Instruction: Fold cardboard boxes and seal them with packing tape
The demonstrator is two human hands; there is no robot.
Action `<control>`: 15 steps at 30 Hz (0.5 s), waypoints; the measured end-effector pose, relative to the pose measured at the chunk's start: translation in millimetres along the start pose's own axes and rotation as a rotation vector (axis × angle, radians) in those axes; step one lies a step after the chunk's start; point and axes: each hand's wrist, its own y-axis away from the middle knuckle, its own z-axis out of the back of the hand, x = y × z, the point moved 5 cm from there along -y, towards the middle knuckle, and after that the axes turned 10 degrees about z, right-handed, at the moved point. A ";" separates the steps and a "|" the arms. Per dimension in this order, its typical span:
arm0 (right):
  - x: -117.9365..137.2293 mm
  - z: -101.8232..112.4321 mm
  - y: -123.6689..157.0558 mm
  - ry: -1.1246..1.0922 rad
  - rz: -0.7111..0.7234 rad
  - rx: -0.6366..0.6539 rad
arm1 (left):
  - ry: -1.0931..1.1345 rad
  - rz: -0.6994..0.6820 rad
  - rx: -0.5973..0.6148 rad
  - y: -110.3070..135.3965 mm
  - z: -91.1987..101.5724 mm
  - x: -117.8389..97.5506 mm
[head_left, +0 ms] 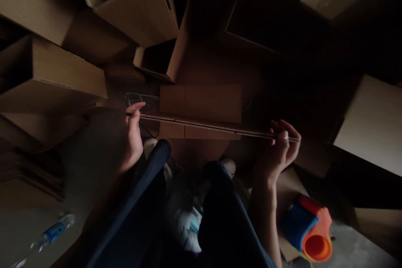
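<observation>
Brown cardboard boxes (138, 10) all round; L hand (133, 136) & R hand (276, 155) fingers pinch thin corrugated strip (213, 127).

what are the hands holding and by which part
Both hands hold a long strip of corrugated cardboard, the left hand near one end and the right hand near the other.

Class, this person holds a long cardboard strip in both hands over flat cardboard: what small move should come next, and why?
Probably lower the long corrugated cardboard strip straight down onto the flat cardboard piece, keeping it level. The left hand and right hand pinch its two ends, so both can guide it together, and the strip already runs across the piece, past both its edges.
</observation>
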 end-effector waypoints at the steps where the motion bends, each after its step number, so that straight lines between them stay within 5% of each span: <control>1: -0.2 -0.5 -0.6 -0.002 -0.005 0.000 | 0.012 -0.001 0.006 -1.3 -2.6 1.0; 15: -6.0 -1.8 3.1 0.001 0.098 0.035 | 0.041 -0.056 -0.120 3.1 -12.5 3.2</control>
